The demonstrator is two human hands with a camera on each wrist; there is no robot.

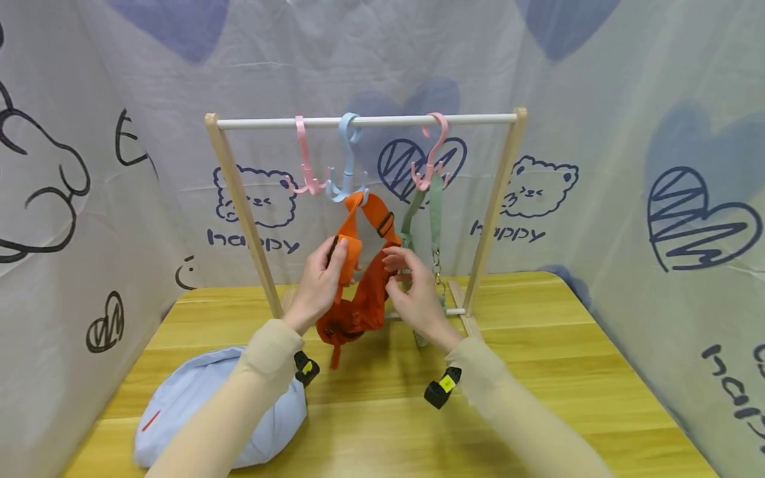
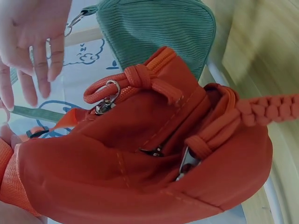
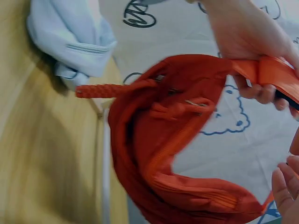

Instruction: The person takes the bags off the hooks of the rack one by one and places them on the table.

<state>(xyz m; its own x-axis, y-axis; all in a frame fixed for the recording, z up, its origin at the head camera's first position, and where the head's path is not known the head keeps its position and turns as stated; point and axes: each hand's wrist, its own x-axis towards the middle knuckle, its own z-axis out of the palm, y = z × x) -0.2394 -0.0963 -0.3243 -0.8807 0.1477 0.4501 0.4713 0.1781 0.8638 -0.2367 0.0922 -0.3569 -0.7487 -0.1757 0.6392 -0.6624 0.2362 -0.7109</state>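
Observation:
A red-orange waist bag hangs by its orange strap from the blue hook on the rack. My left hand grips a folded bundle of the orange strap, left of the bag. On the bag's right side, my right hand is raised with its fingers loosely bent; the left wrist view shows nothing held in them. The bag's zippers carry braided cord pulls. A green corduroy bag hangs behind, from the right pink hook.
The wooden rack has a white top bar and another pink hook at left. A light blue bag lies on the wood-grain table, beneath my left forearm. Printed cloth surrounds the table.

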